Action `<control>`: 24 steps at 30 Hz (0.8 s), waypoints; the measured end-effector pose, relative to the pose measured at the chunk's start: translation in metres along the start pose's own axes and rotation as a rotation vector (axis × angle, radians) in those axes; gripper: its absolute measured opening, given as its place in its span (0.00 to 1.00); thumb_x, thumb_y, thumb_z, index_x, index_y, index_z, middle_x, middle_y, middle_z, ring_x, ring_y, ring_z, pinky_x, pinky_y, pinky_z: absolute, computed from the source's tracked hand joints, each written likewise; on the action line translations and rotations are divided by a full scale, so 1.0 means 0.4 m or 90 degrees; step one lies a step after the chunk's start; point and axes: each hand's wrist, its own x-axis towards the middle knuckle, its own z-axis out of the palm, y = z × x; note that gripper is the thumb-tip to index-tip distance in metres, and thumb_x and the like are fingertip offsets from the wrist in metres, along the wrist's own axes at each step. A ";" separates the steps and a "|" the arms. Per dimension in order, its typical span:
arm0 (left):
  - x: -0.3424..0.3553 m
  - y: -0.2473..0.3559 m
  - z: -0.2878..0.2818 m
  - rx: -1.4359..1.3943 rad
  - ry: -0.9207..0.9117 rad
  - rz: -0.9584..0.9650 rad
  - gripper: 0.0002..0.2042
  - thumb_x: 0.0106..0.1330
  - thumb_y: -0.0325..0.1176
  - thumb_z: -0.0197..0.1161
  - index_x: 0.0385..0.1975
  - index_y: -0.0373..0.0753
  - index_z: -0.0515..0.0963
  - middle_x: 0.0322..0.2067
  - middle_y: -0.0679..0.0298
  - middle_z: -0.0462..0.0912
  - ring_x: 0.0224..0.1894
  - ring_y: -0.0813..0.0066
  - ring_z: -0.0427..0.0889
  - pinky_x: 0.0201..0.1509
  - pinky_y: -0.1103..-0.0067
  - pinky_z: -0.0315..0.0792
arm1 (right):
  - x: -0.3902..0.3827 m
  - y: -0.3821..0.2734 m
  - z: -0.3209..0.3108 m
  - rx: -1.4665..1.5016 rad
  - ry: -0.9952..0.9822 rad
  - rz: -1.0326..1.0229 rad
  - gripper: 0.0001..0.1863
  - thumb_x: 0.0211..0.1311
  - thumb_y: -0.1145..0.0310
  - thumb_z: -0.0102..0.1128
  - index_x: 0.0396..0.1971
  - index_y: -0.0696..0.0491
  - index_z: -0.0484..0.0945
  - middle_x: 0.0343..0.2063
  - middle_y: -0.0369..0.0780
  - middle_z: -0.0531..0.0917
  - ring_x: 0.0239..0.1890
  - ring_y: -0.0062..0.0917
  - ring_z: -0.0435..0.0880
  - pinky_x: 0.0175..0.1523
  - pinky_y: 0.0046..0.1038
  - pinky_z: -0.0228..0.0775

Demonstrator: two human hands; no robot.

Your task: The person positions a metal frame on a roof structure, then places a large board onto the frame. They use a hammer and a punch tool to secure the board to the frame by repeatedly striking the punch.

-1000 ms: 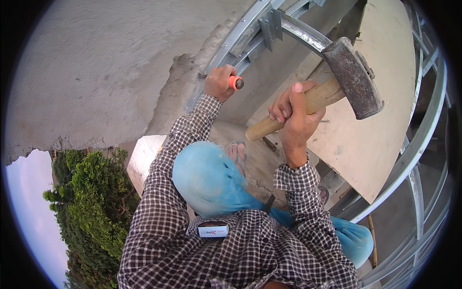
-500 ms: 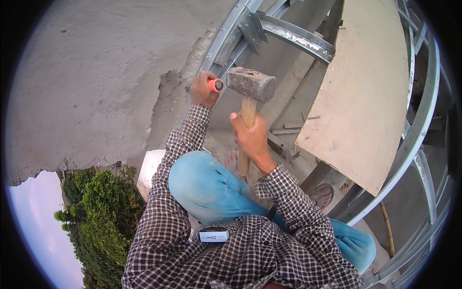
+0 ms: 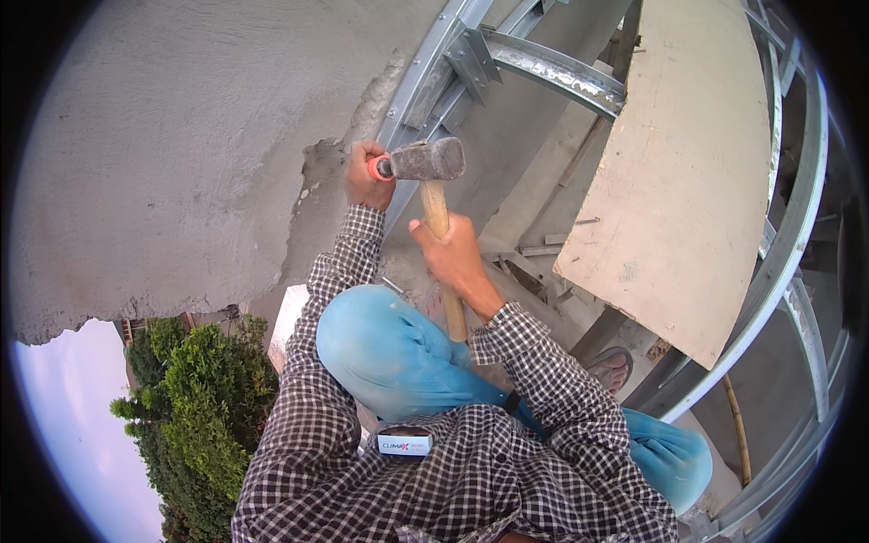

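My left hand (image 3: 365, 186) is closed around a chisel (image 3: 377, 168) with an orange grip, up against the broken edge of the grey plaster (image 3: 319, 177). The chisel's lower end is hidden behind the hand. In my right hand (image 3: 458, 261) is the wooden handle of a club hammer (image 3: 431, 160), fingers wrapped round it at mid-length. The worn metal head meets, or very nearly meets, the chisel's dark struck end; contact cannot be made out for certain. A galvanized metal frame (image 3: 419, 83) runs just beyond my left hand.
A large pale board (image 3: 670, 190) with a nail near its edge leans at the right, beside curved metal channels (image 3: 797, 217). My bent knee (image 3: 389, 339) is below the hammer. Rubble and wood scraps lie around my sandalled foot (image 3: 611, 369). Trees (image 3: 204, 407) show beyond the wall's lower left edge.
The hammer has swung left, from beside the chisel to its end, with my right hand moving left too. My left hand and the chisel have shifted slightly left.
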 end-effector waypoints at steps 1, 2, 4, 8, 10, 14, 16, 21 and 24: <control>0.006 0.005 -0.005 -0.015 -0.020 0.024 0.14 0.56 0.35 0.74 0.36 0.41 0.76 0.30 0.60 0.84 0.34 0.63 0.86 0.38 0.71 0.78 | 0.000 -0.020 -0.016 0.008 0.021 -0.061 0.14 0.66 0.62 0.64 0.28 0.57 0.74 0.17 0.32 0.73 0.16 0.15 0.71 0.19 0.23 0.62; 0.022 0.026 -0.014 -0.032 -0.045 0.049 0.12 0.58 0.35 0.73 0.36 0.41 0.76 0.31 0.60 0.84 0.34 0.63 0.86 0.38 0.71 0.78 | 0.006 -0.065 -0.039 0.015 0.047 -0.120 0.13 0.66 0.63 0.64 0.28 0.57 0.74 0.17 0.32 0.73 0.15 0.15 0.70 0.19 0.23 0.62; 0.037 0.055 -0.050 -0.023 -0.123 0.090 0.09 0.63 0.35 0.69 0.37 0.39 0.79 0.31 0.60 0.86 0.34 0.66 0.86 0.39 0.74 0.78 | 0.003 -0.153 -0.071 0.063 0.073 -0.199 0.12 0.67 0.65 0.63 0.29 0.57 0.74 0.17 0.32 0.73 0.15 0.14 0.70 0.19 0.23 0.62; 0.049 0.062 -0.067 -0.034 -0.210 0.097 0.11 0.66 0.39 0.67 0.40 0.38 0.81 0.31 0.59 0.85 0.34 0.71 0.86 0.39 0.75 0.78 | -0.024 -0.268 -0.077 0.275 0.094 -0.320 0.08 0.69 0.71 0.60 0.31 0.58 0.74 0.17 0.31 0.75 0.16 0.18 0.71 0.22 0.27 0.65; 0.047 0.052 -0.064 -0.044 -0.206 0.136 0.11 0.66 0.38 0.68 0.40 0.37 0.81 0.31 0.59 0.86 0.35 0.71 0.86 0.39 0.75 0.78 | -0.009 -0.169 -0.052 0.110 0.120 -0.383 0.09 0.68 0.70 0.60 0.30 0.60 0.75 0.17 0.33 0.75 0.17 0.21 0.73 0.24 0.31 0.65; 0.059 -0.015 -0.054 0.030 -0.192 0.191 0.11 0.65 0.35 0.68 0.41 0.36 0.81 0.33 0.61 0.87 0.36 0.74 0.86 0.41 0.77 0.78 | 0.037 -0.040 -0.030 -0.177 -0.102 0.007 0.12 0.65 0.68 0.61 0.28 0.62 0.75 0.16 0.40 0.75 0.19 0.27 0.74 0.28 0.36 0.66; 0.089 -0.047 -0.061 -0.017 -0.166 0.191 0.11 0.65 0.34 0.69 0.42 0.35 0.82 0.34 0.62 0.87 0.37 0.76 0.85 0.41 0.78 0.78 | 0.036 -0.036 -0.024 -0.106 -0.081 -0.020 0.13 0.63 0.67 0.62 0.27 0.62 0.75 0.16 0.42 0.75 0.19 0.28 0.74 0.28 0.36 0.65; 0.173 -0.129 -0.137 0.010 -0.381 -0.055 0.12 0.65 0.35 0.70 0.42 0.34 0.83 0.33 0.65 0.87 0.34 0.79 0.82 0.40 0.79 0.77 | 0.031 -0.105 -0.049 -0.017 -0.009 -0.151 0.13 0.64 0.66 0.62 0.27 0.62 0.75 0.16 0.42 0.75 0.19 0.27 0.74 0.28 0.35 0.65; 0.167 -0.136 -0.153 0.053 -0.457 -0.067 0.10 0.67 0.35 0.68 0.41 0.35 0.82 0.33 0.65 0.87 0.34 0.78 0.83 0.41 0.78 0.77 | 0.023 -0.222 -0.057 0.048 0.048 -0.327 0.11 0.63 0.67 0.62 0.29 0.62 0.77 0.16 0.44 0.77 0.18 0.29 0.76 0.26 0.33 0.68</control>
